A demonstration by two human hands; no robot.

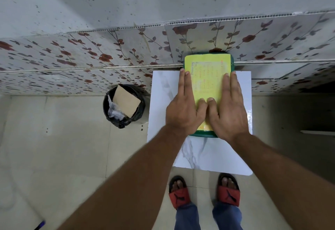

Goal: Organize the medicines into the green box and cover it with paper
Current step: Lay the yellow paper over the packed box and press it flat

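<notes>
Your left hand (183,110) and right hand (228,110) press flat, grip wide, on yellow paper (208,72) covering the green box (203,134).

I see my left hand (183,110) and right hand (228,112) lying flat, fingers extended, thumbs touching, on the yellow paper (208,72) covering the green box (203,134). The box sits on a white marble-patterned table (208,155); a black bin (124,105) stands nearby.

Soft even indoor light, faint shadows; glare on desk (248,119) right edge; wide-angle bend at edges; forearms slightly blurred
</notes>
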